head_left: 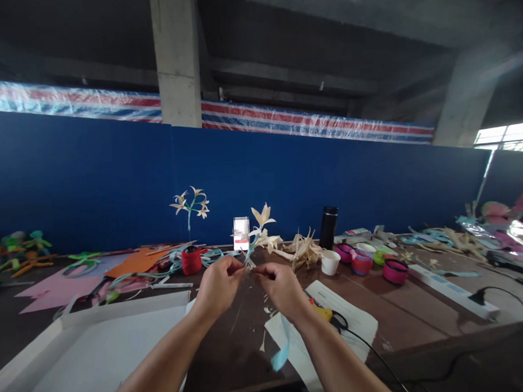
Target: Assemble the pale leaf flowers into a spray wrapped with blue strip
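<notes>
**Head view of a craft desk [234, 345].** Two hands meet above the middle of the desk. The left hand [220, 285] and the right hand [282, 287] are both curled, thumb against fingertips. Both pinch the foot of one flower sprig [259, 222], and their fingertips almost touch. The sprig is raised clear of the desk, nearly upright and leaning slightly right. It bears two pale cream blossoms on a light-blue stem. One light-blue strip [280, 348] hangs below the right wrist; which fingers hold its upper end cannot be told.

**Behind the hands:**
- one red spool [191, 260]
- one standing sprig [192, 203] against the blue wall, with about four cream blossoms
- one small card [241, 234] with a red band low down, its face blurred and unreadable
- one pile of dried husks [303, 249], just right of the held sprig

**Right half:**
- one black flask [328, 227], with one white cup [330, 263] in front of it
- at least three pink rolls of tape [396, 271] and one green roll [379, 257]
- one white power strip [453, 290] with one black plug [479, 295] in it
- one yellow glue gun [322, 314], lying on one white sheet [353, 325] beside the right forearm

**Left half:**
- one white board [98, 356]
- one orange sheet [136, 262]
- pink sheets [56, 286]

Any labels on the flask and rolls are too small to read.
</notes>
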The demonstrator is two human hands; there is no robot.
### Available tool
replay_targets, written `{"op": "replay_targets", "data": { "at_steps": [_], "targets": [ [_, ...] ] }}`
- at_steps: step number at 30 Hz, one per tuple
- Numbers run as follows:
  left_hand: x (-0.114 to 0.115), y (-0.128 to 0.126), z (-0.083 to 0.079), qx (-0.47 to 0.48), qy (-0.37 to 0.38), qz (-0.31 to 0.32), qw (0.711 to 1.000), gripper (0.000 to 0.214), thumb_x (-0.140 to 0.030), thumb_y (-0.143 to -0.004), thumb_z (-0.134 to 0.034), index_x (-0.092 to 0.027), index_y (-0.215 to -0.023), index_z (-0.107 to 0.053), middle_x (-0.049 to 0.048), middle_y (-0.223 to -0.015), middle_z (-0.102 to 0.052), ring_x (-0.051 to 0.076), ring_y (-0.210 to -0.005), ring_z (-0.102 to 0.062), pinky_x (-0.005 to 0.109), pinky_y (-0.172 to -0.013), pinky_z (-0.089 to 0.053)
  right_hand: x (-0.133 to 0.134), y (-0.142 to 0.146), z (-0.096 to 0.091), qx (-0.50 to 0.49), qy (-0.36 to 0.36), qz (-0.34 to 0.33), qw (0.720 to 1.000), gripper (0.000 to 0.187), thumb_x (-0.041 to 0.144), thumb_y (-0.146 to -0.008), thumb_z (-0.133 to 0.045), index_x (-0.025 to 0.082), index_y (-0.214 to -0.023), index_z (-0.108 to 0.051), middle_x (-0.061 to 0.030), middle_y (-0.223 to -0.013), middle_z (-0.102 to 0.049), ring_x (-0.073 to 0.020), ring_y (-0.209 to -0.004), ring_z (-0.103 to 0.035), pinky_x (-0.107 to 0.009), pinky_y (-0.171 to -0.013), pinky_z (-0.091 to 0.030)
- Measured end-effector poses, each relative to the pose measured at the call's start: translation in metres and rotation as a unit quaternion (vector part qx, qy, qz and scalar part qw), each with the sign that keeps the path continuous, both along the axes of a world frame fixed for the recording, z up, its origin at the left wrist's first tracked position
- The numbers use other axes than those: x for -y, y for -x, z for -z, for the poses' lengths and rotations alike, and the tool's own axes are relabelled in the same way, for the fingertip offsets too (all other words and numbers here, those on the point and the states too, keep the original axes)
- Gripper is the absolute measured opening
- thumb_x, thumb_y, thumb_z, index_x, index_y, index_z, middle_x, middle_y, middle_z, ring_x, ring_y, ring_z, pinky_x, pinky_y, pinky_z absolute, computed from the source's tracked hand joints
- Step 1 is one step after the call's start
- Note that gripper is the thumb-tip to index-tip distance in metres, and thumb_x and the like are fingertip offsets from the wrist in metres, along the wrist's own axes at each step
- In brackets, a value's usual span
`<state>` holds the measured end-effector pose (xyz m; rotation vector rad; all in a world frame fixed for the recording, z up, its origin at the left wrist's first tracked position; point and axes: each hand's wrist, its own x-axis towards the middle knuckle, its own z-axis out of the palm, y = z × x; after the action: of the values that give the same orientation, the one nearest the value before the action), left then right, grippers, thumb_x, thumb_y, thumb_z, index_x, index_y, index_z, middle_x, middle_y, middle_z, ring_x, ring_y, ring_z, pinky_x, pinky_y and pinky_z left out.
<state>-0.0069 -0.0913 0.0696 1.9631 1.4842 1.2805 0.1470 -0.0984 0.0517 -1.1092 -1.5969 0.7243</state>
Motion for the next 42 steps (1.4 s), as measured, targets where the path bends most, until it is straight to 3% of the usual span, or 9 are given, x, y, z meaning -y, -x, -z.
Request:
{"op": "replay_targets", "data": {
  "at_steps": [7,21,26,33,38,42],
  "targets": [
    [0.002,0.0,0.0,0.023,0.018,0.007,1.0,0.02,-0.039,-0.069,-0.056,-0.018,-0.067,-0.058,-0.0019,-0.059,-0.059,0.015,-0.058,-0.052,0.025,-0.055,-0.036,0.002,0.003,-0.003,-0.013,0.007,-0.007,1.0,0.03,0.037,-0.07,-0.062,0.014,-0.087,-0.072,-0.0004,-0.061,-0.062,-0.0111,-0.053,-0.048,-0.02,-0.047,-0.034],
    [-0.003,-0.003,0.005,0.124,0.047,0.034,0.991,0.017,-0.033,-0.064,-0.061,-0.018,-0.064,-0.057,-0.0033,-0.057,-0.057,0.012,-0.056,-0.05,0.022,-0.054,-0.035,0.01,0.014,-0.007,-0.032,0.017,0.007,0.999,0.019,0.031,-0.065,-0.066,0.012,-0.068,-0.067,0.0033,-0.051,-0.051,-0.0076,-0.046,-0.039,-0.017,-0.043,-0.029],
    [-0.003,-0.004,0.009,0.161,0.058,0.05,0.984,0.019,-0.035,-0.063,-0.063,-0.017,-0.066,-0.057,-0.0034,-0.057,-0.057,0.011,-0.055,-0.048,0.021,-0.053,-0.033,0.008,0.016,-0.002,-0.033,0.01,0.024,0.999,0.018,0.03,-0.065,-0.065,0.013,-0.07,-0.068,0.0034,-0.051,-0.05,-0.0076,-0.046,-0.039,-0.017,-0.042,-0.03],
    [-0.003,-0.005,0.014,0.205,0.076,0.051,0.975,0.024,-0.038,-0.06,-0.067,-0.017,-0.059,-0.056,-0.0073,-0.047,-0.046,0.007,-0.046,-0.038,0.019,-0.046,-0.027,0.01,0.018,0.0,-0.028,-0.003,0.04,0.999,0.018,0.03,-0.066,-0.064,0.013,-0.07,-0.07,0.0026,-0.053,-0.053,-0.009,-0.049,-0.043,-0.017,-0.045,-0.032],
    [0.0,-0.004,0.014,0.234,0.112,0.072,0.963,0.03,-0.045,-0.061,-0.067,-0.017,-0.066,-0.06,-0.0025,-0.056,-0.058,0.011,-0.053,-0.051,0.021,-0.052,-0.038,0.009,0.016,-0.002,-0.028,0.013,0.028,0.999,0.021,0.031,-0.067,-0.062,0.012,-0.071,-0.071,0.0031,-0.049,-0.051,-0.0079,-0.045,-0.038,-0.018,-0.042,-0.029],
    [0.008,-0.003,0.006,0.256,0.14,0.105,0.951,0.036,-0.05,-0.072,-0.055,-0.016,-0.076,-0.065,0.0041,-0.07,-0.068,0.017,-0.068,-0.062,0.028,-0.065,-0.048,0.007,0.01,-0.005,-0.026,0.022,0.029,0.999,0.021,0.029,-0.065,-0.063,0.012,-0.073,-0.071,0.0032,-0.049,-0.052,-0.008,-0.045,-0.038,-0.018,-0.042,-0.028]
  ]
}}
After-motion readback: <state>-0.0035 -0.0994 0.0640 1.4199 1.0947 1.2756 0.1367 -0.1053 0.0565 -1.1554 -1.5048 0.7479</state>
